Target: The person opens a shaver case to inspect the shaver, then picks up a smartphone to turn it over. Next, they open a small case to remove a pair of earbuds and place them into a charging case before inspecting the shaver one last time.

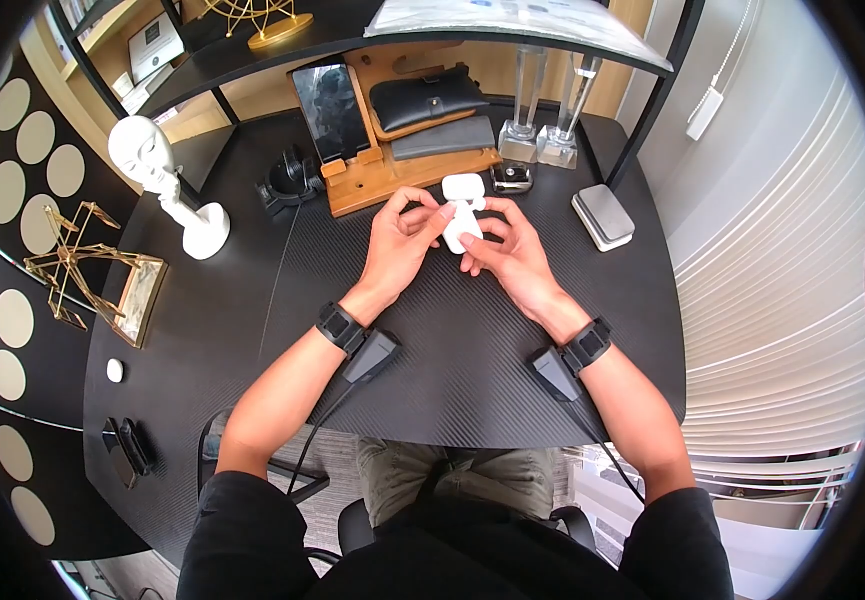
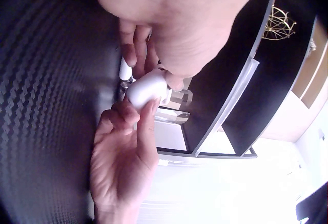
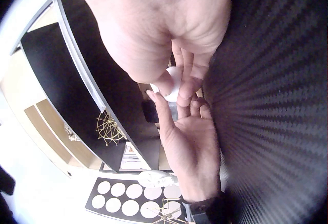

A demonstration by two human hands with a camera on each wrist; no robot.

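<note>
A small white rounded earbud case (image 1: 461,236) is held between both hands over the middle of the desk. My left hand (image 1: 395,245) pinches its left side with thumb and fingers. From the other side my right hand (image 1: 521,263) grips it, thumb lying on its face. The left wrist view shows the smooth white shell of the case (image 2: 147,90) between the fingertips of both hands. In the right wrist view the fingers cover much of it. Just beyond the hands sits a second white rounded piece (image 1: 463,186).
A wooden stand (image 1: 352,195) bears a phone (image 1: 334,110) and a black pouch (image 1: 428,98). Headphones (image 1: 290,180), a white figurine (image 1: 207,230) and a gold wheel ornament (image 1: 72,255) stand leftward. Crystal trophies (image 1: 557,145) and a grey-white box (image 1: 603,216) lie rightward.
</note>
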